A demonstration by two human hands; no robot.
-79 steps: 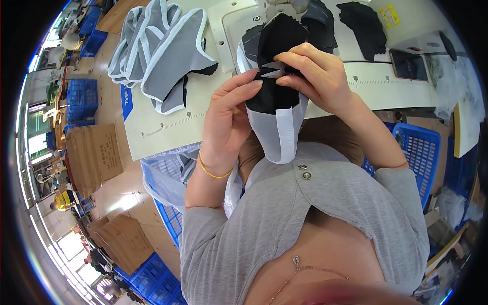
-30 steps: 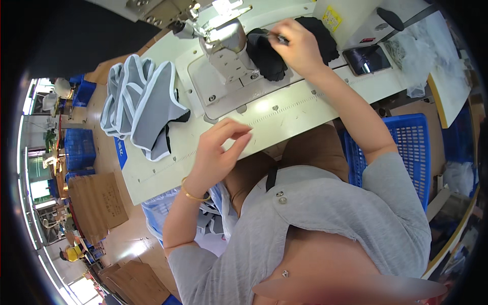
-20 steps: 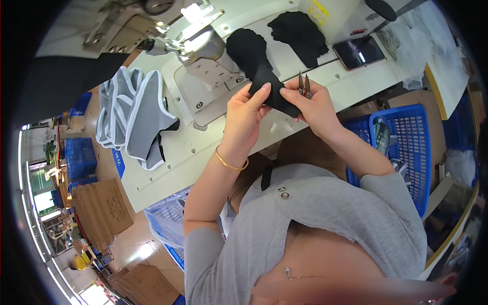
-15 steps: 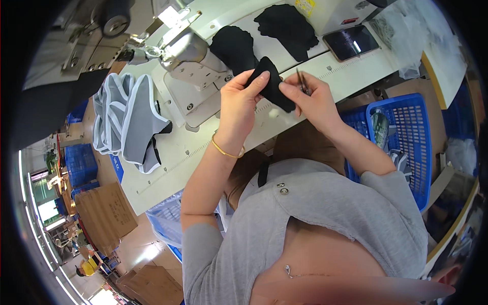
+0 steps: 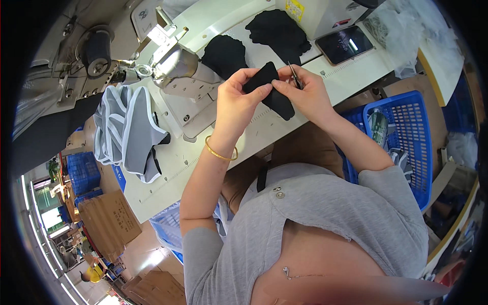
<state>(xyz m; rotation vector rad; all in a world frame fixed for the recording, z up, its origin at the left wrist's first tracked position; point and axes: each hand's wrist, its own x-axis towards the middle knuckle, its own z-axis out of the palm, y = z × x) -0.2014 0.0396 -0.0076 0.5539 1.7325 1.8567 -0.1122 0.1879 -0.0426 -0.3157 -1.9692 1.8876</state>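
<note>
one black fabric piece (image 5: 268, 85), near the front edge of your table (image 5: 145, 195): your left hand (image 5: 236, 104) and right hand (image 5: 311, 96) pinch it, apparently for control; snips (image 5: 294, 73) in the latter, presumably for readiness.

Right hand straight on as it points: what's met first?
The right hand would first push into the black fabric piece it touches, then probably the left hand; depth is unclear.

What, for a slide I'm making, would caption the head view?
Left hand and right hand hold black cloth near a sewing machine, scissors in the right.
</note>
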